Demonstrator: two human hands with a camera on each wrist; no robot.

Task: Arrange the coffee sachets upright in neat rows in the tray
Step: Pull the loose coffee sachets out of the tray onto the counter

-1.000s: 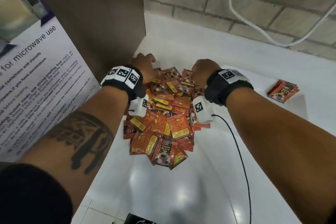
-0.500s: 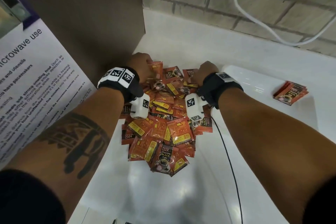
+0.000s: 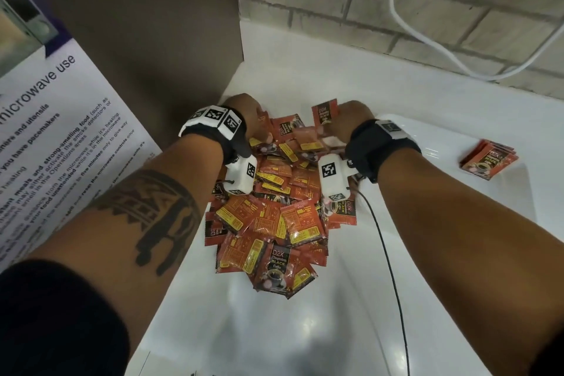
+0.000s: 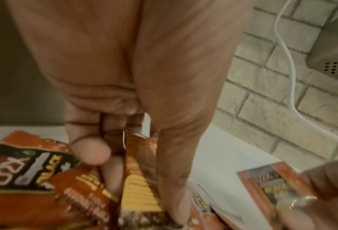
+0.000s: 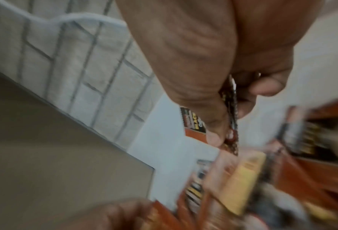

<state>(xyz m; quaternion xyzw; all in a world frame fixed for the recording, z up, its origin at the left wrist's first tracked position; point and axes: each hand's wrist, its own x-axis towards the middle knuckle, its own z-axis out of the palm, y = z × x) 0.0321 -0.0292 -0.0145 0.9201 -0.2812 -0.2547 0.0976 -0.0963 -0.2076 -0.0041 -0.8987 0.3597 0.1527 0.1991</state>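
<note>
Little of the task appears done. Most coffee sachets [image 3: 268,217] are heaped flat and crosswise in the white tray [image 3: 427,143]; no upright row can be seen. One sachet [image 3: 325,111] is pinched upright by the right hand [image 3: 351,119] at the far end of the heap, and another sachet [image 4: 140,171] is clamped on edge between thumb and fingers of the left hand [image 3: 247,113]. A small stack [image 3: 488,159] lies apart on the worktop [image 3: 335,64]. The far end of the heap is hidden behind both hands, and the right wrist view is blurred.
</note>
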